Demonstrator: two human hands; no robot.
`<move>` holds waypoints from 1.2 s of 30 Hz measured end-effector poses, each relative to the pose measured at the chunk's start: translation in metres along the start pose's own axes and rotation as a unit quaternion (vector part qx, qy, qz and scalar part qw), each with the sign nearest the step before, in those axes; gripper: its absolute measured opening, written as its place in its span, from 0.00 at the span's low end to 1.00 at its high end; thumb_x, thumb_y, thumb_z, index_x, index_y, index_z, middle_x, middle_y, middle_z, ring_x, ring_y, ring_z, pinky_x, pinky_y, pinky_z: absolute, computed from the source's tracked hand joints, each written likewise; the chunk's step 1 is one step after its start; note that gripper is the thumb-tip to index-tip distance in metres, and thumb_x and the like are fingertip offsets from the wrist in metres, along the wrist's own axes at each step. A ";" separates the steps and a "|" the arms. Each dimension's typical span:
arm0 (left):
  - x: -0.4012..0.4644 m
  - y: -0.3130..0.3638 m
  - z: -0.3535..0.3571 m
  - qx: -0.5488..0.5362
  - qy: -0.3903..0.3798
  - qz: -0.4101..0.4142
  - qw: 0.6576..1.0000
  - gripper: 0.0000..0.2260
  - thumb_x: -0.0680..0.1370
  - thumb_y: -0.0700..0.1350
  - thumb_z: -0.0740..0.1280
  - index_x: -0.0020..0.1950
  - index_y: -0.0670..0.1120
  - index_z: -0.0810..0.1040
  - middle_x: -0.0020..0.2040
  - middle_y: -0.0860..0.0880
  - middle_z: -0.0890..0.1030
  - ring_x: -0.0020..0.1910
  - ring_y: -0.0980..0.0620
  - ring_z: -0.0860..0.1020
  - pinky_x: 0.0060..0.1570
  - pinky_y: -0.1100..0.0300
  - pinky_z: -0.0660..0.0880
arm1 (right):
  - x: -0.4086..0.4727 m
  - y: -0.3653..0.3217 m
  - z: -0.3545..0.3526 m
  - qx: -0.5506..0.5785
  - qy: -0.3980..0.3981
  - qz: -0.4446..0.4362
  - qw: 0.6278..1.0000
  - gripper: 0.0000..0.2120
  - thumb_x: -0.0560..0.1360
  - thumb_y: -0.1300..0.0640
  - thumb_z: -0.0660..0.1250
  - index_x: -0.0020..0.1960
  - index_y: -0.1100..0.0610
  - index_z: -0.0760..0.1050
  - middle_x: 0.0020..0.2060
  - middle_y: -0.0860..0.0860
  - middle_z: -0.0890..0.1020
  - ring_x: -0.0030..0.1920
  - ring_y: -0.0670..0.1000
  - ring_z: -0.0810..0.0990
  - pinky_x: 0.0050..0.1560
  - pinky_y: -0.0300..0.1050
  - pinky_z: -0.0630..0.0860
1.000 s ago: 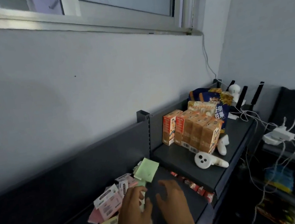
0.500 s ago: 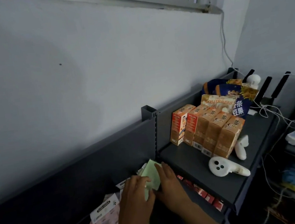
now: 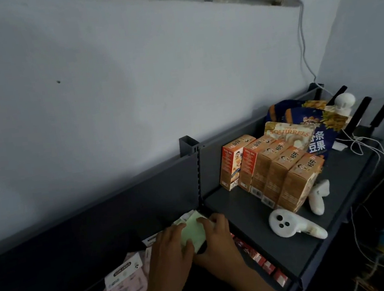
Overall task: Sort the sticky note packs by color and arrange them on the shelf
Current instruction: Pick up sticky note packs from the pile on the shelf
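Two hands on green pack [image 3: 193, 232] — left hand [image 3: 169, 251] and right hand [image 3: 217, 235] pinch opposite edges, probably squaring it against shelf [image 3: 262, 211] corner. Pink packs [image 3: 126, 286] heaped just left, unsorted.

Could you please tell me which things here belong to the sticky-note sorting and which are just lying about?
Job: pale green sticky note pack, held by left hand and right hand; pink packs; dark grey shelf.
Lying about: orange cartons; white controllers; snack bags.
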State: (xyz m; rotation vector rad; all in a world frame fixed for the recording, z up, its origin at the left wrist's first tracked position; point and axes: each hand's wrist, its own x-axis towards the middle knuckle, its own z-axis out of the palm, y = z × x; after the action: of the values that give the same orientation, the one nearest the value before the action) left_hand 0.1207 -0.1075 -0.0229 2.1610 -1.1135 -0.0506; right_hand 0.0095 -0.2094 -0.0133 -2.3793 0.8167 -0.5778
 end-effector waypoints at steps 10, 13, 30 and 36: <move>-0.023 0.035 -0.006 -0.265 0.075 -0.087 0.957 0.20 0.78 0.33 0.65 0.63 0.56 0.74 0.61 0.55 0.76 0.58 0.64 0.74 0.51 0.69 0.71 | -0.030 -0.003 -0.029 0.075 -0.025 0.008 0.997 0.46 0.66 0.30 0.72 0.77 0.40 0.55 0.62 0.39 0.59 0.63 0.37 0.64 0.57 0.26 0.65; -0.031 0.040 -0.014 -0.251 0.078 -0.057 0.963 0.21 0.78 0.32 0.63 0.62 0.57 0.74 0.61 0.58 0.76 0.60 0.62 0.74 0.55 0.65 0.71 | -0.035 0.004 -0.031 0.245 -0.029 0.033 0.969 0.33 0.74 0.43 0.73 0.73 0.34 0.59 0.65 0.32 0.68 0.63 0.34 0.71 0.59 0.31 0.72; -0.101 0.064 -0.006 -0.287 0.169 -0.200 0.922 0.10 0.81 0.47 0.68 0.60 0.59 0.77 0.52 0.55 0.81 0.45 0.53 0.82 0.42 0.52 0.81 | -0.069 0.015 -0.045 0.330 0.042 0.063 0.941 0.05 0.82 0.50 0.63 0.51 0.50 0.76 0.42 0.46 0.81 0.41 0.41 0.79 0.37 0.35 0.74; -0.146 0.047 -0.032 -0.218 0.251 -0.212 0.919 0.07 0.81 0.50 0.66 0.58 0.59 0.79 0.51 0.57 0.82 0.46 0.60 0.80 0.40 0.63 0.77 | -0.081 -0.015 -0.022 0.373 -0.090 0.049 0.922 0.06 0.79 0.51 0.69 0.48 0.53 0.78 0.38 0.47 0.83 0.36 0.38 0.81 0.34 0.35 0.75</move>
State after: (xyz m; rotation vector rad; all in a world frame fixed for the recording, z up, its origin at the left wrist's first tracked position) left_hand 0.0063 -0.0013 -0.0091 1.8183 -0.2921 0.0539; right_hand -0.0548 -0.1546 -0.0043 -1.6486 0.5005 -0.5016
